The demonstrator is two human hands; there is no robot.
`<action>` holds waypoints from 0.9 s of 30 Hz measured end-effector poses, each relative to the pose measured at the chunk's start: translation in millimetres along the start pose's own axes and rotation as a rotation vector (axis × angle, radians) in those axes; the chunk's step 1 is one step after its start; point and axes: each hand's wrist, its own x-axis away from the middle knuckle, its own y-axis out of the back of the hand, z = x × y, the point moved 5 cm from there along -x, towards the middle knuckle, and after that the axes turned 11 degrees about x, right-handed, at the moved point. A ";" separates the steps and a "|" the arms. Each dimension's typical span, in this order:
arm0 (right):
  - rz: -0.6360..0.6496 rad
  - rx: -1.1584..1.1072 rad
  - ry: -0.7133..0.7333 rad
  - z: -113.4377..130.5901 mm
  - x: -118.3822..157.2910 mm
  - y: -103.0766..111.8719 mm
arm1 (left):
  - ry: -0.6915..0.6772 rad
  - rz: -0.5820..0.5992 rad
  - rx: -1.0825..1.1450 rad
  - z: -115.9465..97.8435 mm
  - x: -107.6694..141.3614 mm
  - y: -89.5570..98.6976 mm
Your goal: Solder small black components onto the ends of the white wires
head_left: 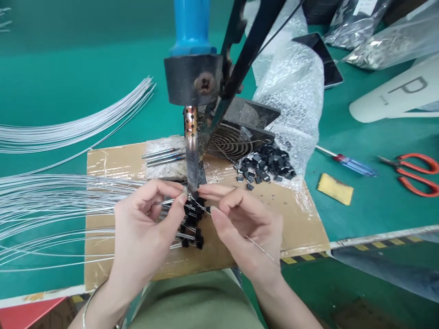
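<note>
Just under the soldering iron's tip, my left hand pinches the end of a white wire between thumb and fingers; the exact joint is too small to make out. My right hand is closed on a thin silvery solder wire, which runs through the palm towards the tip. A small black piece shows at its thumb tip. The soldering iron hangs tip down from a black clamp, with a blue handle above. Beneath the hands lie wires with black connectors on their ends.
A cardboard sheet covers the green table. Loose black connectors are piled by a round fan grille and bubble wrap. Rightward lie a screwdriver, yellow sponge and red-handled scissors. White wires spread leftward.
</note>
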 end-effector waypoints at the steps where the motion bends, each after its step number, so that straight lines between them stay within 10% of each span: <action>1: 0.000 -0.005 0.002 0.2 -0.5 -0.5 | -0.001 -0.002 -0.004 -0.7 -0.3 0.0; 27: 0.001 -0.068 0.019 4.1 -0.3 2.1 | -0.048 0.005 -0.017 -4.8 0.5 2.3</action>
